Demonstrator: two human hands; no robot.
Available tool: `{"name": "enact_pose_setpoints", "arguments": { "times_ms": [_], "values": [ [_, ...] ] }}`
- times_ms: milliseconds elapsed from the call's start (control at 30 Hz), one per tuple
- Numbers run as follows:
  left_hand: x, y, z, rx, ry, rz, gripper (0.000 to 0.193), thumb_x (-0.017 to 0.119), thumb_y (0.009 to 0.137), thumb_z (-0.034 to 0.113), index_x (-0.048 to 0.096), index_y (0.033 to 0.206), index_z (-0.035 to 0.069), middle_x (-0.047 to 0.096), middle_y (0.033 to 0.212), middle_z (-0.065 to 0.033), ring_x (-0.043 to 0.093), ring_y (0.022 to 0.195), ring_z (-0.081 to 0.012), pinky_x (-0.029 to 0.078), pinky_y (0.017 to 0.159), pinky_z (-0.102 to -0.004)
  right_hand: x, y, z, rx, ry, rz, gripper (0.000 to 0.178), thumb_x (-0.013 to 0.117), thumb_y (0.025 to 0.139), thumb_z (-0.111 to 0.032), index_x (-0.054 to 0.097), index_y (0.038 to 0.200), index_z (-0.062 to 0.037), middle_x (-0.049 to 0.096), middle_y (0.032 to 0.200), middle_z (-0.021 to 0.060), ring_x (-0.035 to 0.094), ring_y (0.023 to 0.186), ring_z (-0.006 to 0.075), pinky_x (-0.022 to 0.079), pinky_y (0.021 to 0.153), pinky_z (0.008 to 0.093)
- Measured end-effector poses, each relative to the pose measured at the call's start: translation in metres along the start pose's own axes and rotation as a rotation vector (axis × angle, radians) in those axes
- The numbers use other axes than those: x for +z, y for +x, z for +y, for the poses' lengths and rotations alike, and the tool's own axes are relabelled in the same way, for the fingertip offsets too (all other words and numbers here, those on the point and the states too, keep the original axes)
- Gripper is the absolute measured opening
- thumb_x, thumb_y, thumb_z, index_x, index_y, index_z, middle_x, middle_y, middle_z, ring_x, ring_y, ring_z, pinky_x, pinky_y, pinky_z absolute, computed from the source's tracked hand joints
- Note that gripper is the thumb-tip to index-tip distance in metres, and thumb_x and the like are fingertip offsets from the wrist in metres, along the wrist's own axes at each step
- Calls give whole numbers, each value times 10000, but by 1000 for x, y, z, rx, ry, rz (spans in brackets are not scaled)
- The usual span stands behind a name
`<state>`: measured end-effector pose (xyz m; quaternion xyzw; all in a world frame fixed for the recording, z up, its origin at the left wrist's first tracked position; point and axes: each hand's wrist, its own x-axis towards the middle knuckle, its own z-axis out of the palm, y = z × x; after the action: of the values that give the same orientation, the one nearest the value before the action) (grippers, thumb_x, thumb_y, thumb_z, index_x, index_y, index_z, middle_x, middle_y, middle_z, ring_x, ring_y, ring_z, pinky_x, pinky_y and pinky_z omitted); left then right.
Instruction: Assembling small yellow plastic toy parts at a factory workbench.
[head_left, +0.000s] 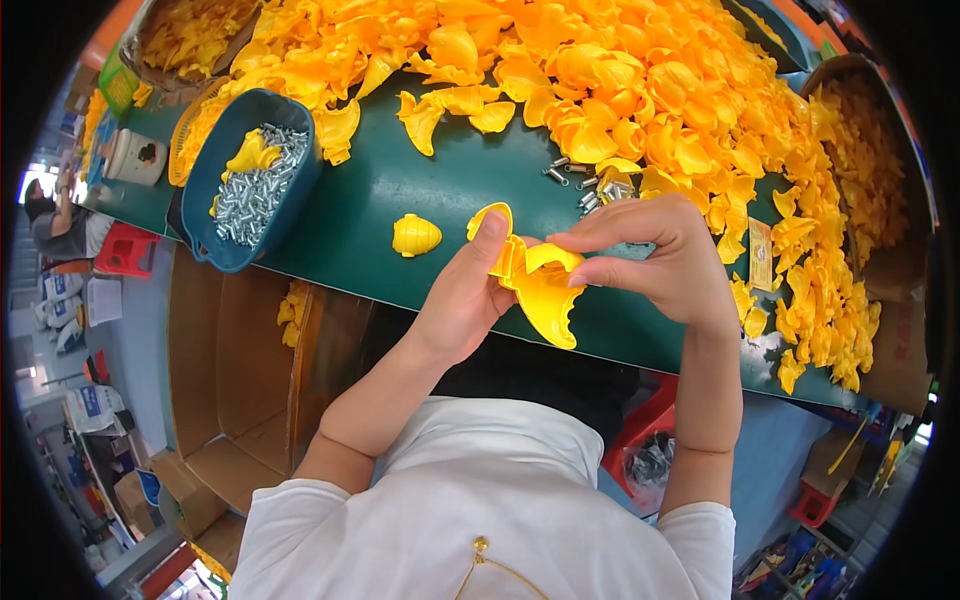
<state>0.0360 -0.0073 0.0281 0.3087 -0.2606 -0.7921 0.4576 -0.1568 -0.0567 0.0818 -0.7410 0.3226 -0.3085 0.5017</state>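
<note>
Just above the table's front edge, my left hand [462, 292] is closed around a glossy yellow plastic shell part [543, 300], its thumb pressed on the upper lobe. The part has a curved, pointed lower end that hangs toward me. From the right, my right hand [665, 262] pinches the part's upper right rim between thumb and forefinger. Its other fingers are mostly hidden behind the palm. A small ribbed yellow plastic piece [415, 235] lies on the green table [375, 205], left of my left hand. Beyond my right hand lie several short metal cylinders [572, 170].
A blue basin [305, 185] of metal cylinders, with some yellow pieces on top, stands at the left. A large heap of yellow plastic shells [640, 90] covers the table's far and right side. Cardboard boxes [235, 370] stand below left; a red stool [640, 425] is beneath the table.
</note>
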Motion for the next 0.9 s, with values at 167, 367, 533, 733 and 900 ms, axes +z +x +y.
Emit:
{"name": "enact_pose_setpoints", "arguments": {
  "times_ms": [167, 367, 533, 733, 900],
  "values": [
    [3, -1, 1, 4, -22, -21, 532, 289, 959, 493, 521, 1110, 39, 585, 1067, -89, 579, 1013, -175, 453, 913, -326, -1, -1, -1, -79, -109, 22, 228, 760, 652, -48, 702, 867, 2, 681, 765, 106, 650, 709, 192, 474, 680, 273],
    [6, 2, 2, 13, -54, 43, 532, 291, 954, 502, 507, 1113, 43, 585, 1066, -90, 580, 1011, -173, 457, 910, -324, -3, 6, 2, -75, -92, -12, 237, 774, 638, -69, 707, 857, -8, 679, 744, 94, 635, 692, 194, 451, 671, 269],
    [6, 4, 6, 11, 19, -3, 572, 283, 931, 563, 487, 1141, 71, 574, 1077, -68, 569, 1021, -167, 455, 896, -317, -7, 11, 3, -32, -36, -30, 244, 780, 632, -79, 709, 855, -11, 677, 736, 87, 632, 683, 187, 448, 662, 263],
    [1, 6, 3, 20, -47, 39, 547, 307, 941, 528, 526, 1082, 47, 593, 1035, -83, 584, 976, -154, 461, 883, -300, -8, 16, -2, -36, -97, -43, 242, 784, 618, -71, 709, 841, -13, 674, 725, 85, 634, 684, 186, 454, 655, 265],
    [4, 6, 5, 40, 7, 72, 563, 308, 937, 538, 548, 1048, 41, 599, 1011, -75, 589, 951, -149, 465, 864, -290, -4, 13, -8, -153, -211, 23, 232, 782, 620, -75, 707, 830, -12, 673, 730, 92, 635, 688, 192, 457, 650, 274]
  ]
}}
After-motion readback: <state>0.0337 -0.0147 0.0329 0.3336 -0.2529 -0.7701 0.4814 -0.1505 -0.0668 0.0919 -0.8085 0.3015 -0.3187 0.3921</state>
